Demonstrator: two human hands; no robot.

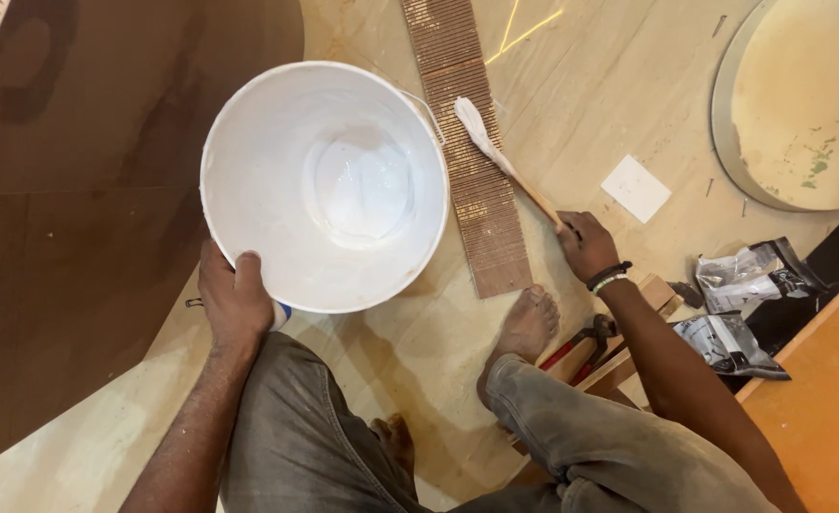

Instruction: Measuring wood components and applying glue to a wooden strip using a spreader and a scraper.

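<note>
My left hand (234, 296) grips the near rim of a white plastic bucket (248, 142) that holds a shallow pool of white glue or paint at its bottom. My right hand (585, 244) holds the wooden handle of a brush (489, 149) whose white-coated bristles rest on a long ribbed brown strip (481, 204). The strip lies flat on a plywood sheet (591, 104), running away from me just right of the bucket.
My bare right foot (526, 325) rests just below the strip's near end. Red-handled pliers (586, 344) and wood offcuts lie by my right knee. Two plastic packets (747, 275), a white square card (636, 188) and a round board (800, 104) sit to the right. Dark brown board (77, 218) lies on the left.
</note>
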